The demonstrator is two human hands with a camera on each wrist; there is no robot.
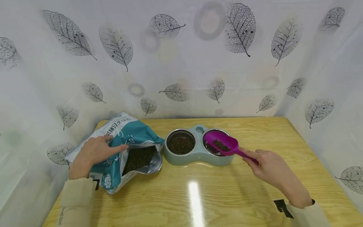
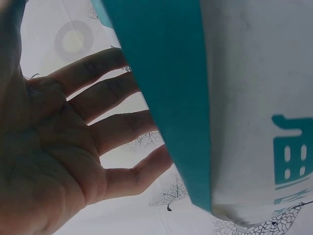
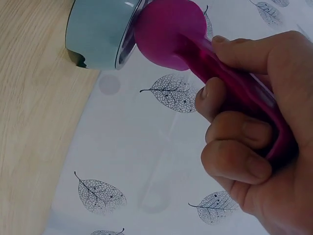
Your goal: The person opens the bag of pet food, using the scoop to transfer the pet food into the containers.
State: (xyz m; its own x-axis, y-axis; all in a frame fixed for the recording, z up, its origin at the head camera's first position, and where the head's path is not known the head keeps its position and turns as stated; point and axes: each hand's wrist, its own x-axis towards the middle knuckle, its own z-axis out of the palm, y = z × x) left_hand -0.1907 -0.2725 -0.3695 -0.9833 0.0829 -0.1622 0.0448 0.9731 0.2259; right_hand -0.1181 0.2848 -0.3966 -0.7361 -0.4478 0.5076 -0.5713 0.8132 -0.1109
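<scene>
My right hand (image 1: 269, 165) grips the handle of a magenta scoop (image 1: 229, 142), its fingers curled round it in the right wrist view. Some brown kibble (image 1: 220, 145) lies in the scoop, which is held over the right steel bowl of a pale blue double feeder (image 1: 198, 156) and partly hides it. Dark pieces show in that bowl under the scoop. On the left, a teal and white pet food bag (image 1: 136, 132) lies with its mouth towards the feeder, kibble inside. My left hand (image 1: 95, 153) rests on the bag, thumb spread near its mouth; its fingers (image 2: 115, 93) are extended against the bag's side.
The left steel bowl (image 1: 181, 145) of the feeder holds brown kibble. Everything stands on a wooden table (image 1: 158, 201). White curtains (image 1: 181, 66) with a leaf print hang behind the table and at both sides.
</scene>
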